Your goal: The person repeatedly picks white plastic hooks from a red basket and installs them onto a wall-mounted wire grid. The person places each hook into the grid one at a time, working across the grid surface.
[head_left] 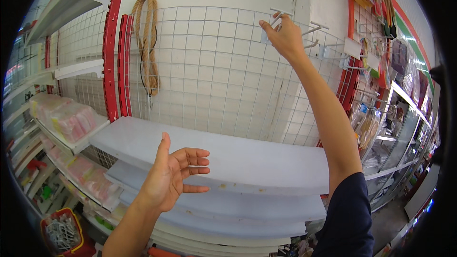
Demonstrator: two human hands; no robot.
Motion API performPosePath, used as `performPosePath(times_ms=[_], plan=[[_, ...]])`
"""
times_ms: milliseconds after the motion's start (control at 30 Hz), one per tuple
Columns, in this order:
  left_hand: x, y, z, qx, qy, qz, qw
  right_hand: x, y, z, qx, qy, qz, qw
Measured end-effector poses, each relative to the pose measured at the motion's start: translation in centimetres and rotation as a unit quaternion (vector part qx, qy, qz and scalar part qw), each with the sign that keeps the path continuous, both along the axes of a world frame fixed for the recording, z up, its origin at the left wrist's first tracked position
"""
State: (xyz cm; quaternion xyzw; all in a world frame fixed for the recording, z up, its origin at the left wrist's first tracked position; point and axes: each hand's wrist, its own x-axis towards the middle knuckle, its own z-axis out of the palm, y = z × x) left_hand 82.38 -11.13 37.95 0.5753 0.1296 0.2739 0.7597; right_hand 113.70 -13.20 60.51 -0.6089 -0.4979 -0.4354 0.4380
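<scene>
Head view: white shop shelves (228, 154), wire grid wall (214, 66)

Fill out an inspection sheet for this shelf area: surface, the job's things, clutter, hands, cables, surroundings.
Surface: white shelves, bare on top.
Job's things: white display hook on the wire grid panel, at the right hand's fingertips.
Clutter: coiled rope hanging on the grid; red basket of metal hooks at lower left.
Hands: right hand raised to the hook; left hand open, holding nothing.
Cables: nothing seen.
Surroundings: packaged goods on left shelves; hanging packets at right.
</scene>
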Motion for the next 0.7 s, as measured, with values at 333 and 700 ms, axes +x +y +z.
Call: performPosePath(times_ms=[333, 700], plan=[[-6.5, -0.9, -1.7, -0.015, 0.029, 0.028, 0.999, -5.2, -4.9, -6.0, -0.231, 0.131, -0.02, 0.964], [-27.6, -6.5, -9.9, -0.137, 0.09, 0.126, 0.978, -31.1, -10.0, -15.5, -0.363, -0.061, 0.153, 0.917]])
